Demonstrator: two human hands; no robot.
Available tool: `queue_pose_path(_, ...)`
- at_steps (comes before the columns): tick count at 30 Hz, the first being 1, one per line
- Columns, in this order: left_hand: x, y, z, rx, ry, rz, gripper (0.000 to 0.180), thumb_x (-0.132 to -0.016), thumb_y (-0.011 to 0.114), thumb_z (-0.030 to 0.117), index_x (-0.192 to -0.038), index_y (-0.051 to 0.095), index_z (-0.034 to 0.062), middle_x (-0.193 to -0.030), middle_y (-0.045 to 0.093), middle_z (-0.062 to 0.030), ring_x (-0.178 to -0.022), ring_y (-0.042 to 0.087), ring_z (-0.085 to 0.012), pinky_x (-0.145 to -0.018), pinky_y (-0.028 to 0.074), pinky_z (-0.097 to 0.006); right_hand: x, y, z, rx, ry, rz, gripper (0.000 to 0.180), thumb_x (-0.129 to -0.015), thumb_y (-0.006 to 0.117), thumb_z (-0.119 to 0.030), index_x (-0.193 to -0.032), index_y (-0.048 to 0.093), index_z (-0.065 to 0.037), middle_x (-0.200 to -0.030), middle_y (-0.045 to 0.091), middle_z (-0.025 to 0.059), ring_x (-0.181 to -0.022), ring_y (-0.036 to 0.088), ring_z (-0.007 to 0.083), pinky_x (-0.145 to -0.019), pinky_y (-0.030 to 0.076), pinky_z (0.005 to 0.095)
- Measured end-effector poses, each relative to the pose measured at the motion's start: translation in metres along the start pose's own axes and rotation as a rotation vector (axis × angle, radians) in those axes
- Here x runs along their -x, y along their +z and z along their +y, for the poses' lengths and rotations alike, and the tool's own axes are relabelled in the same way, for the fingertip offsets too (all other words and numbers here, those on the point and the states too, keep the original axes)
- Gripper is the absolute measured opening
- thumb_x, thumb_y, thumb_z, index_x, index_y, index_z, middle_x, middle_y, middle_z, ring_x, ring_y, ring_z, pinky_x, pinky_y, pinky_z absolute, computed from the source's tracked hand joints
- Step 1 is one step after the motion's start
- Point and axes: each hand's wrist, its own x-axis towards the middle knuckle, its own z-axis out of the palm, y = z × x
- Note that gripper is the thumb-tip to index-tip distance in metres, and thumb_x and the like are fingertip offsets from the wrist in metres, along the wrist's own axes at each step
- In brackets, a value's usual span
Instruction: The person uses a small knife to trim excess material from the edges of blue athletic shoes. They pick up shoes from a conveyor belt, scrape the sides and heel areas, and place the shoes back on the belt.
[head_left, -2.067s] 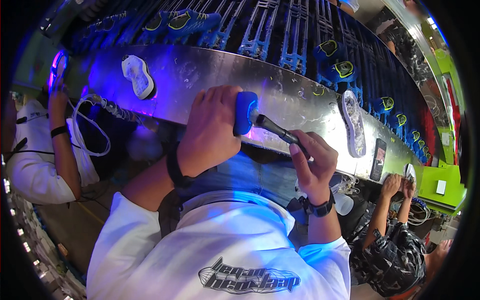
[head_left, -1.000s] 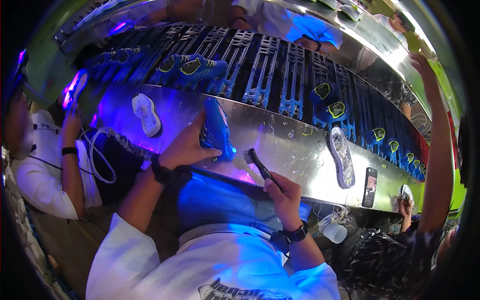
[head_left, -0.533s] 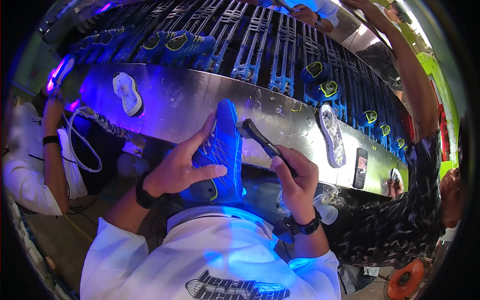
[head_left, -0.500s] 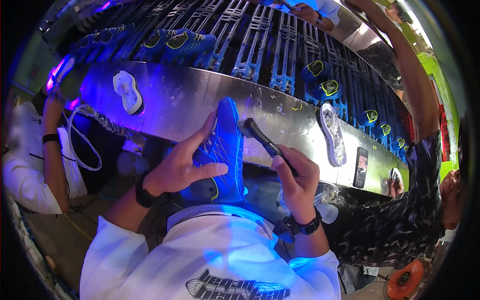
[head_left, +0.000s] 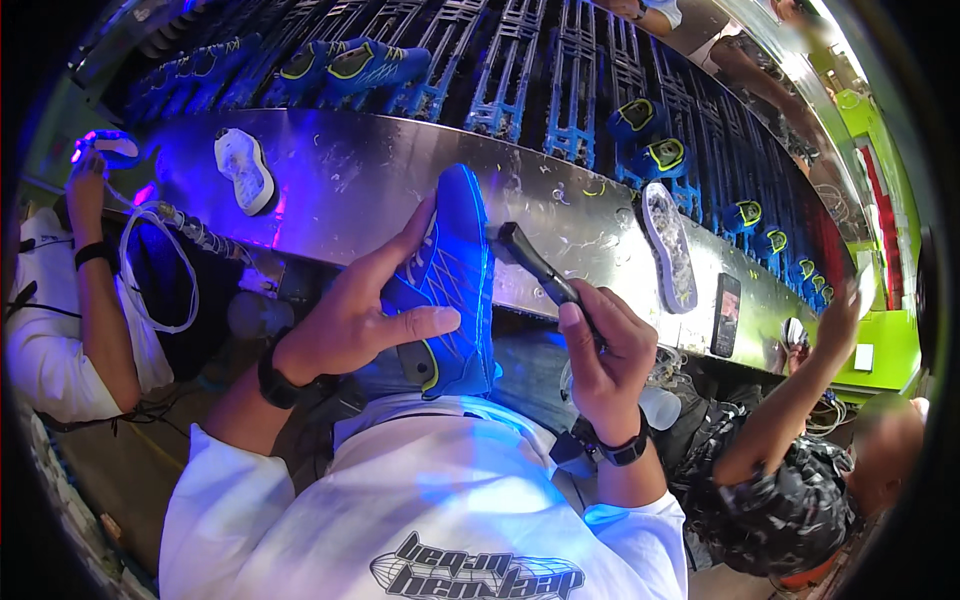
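Observation:
My left hand (head_left: 365, 315) is wrapped round a blue shoe upper (head_left: 455, 290), thumb across its side and fingers behind it. The shoe points away from me, toe toward the metal bench, with a yellow-green line at its collar. In my right hand (head_left: 612, 350) is a black-handled brush (head_left: 540, 268), gripped between thumb and fingers. The brush head stands just right of the shoe's toe, apart from it. A white shoe sole (head_left: 668, 247) lies on the bench beyond my right hand, and another white sole (head_left: 243, 172) lies at the left.
The metal bench (head_left: 340, 190) runs across in front of me, with a conveyor rack (head_left: 505, 75) carrying several blue shoes behind it. A phone (head_left: 727, 315) lies at the right. Co-workers sit on both sides; a white hose (head_left: 190, 290) loops at the left.
The brush has moved slightly right, away from the shoe. The co-worker at the right has lowered an arm from over the rack and leaned back.

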Motion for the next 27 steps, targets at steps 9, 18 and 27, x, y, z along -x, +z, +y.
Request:
queue_pose_path(9,-0.009,-0.011,0.009,0.056,-0.043,0.016,0.097,-0.093,0.078,0.023,-0.162,0.017,-0.0048,-0.151,0.047,-0.0113,-0.134,0.048,-0.0161,-0.115,0.037,-0.034,0.004,-0.004,-0.006,-0.063,0.001,-0.071,0.021,-0.091,0.07,-0.005,-0.108,0.071,0.007,-0.073,0.062,0.0102,-0.055,0.052,0.0136,-0.052,0.038,0.027)
queue_pose_path(18,-0.018,-0.023,0.012,0.09,-0.027,0.054,0.091,-0.095,0.075,0.017,-0.164,0.018,-0.0013,-0.147,0.051,-0.0082,-0.126,0.053,-0.0134,-0.11,0.042,-0.031,-0.003,-0.011,-0.014,-0.064,-0.009,-0.145,0.022,-0.087,0.07,-0.003,-0.105,0.072,0.008,-0.073,0.063,0.0098,-0.055,0.054,0.0115,-0.052,0.04,0.0252)
queue_pose_path(27,-0.024,-0.03,0.014,0.119,-0.051,0.128,0.078,-0.096,0.073,0.021,-0.159,0.032,-0.0002,-0.134,0.06,-0.0063,-0.119,0.058,-0.0122,-0.105,0.046,-0.03,-0.004,-0.018,-0.01,-0.172,0.138,-0.205,0.024,-0.087,0.069,-0.006,-0.104,0.072,0.009,-0.076,0.064,0.0114,-0.06,0.055,0.013,-0.055,0.04,0.0253)
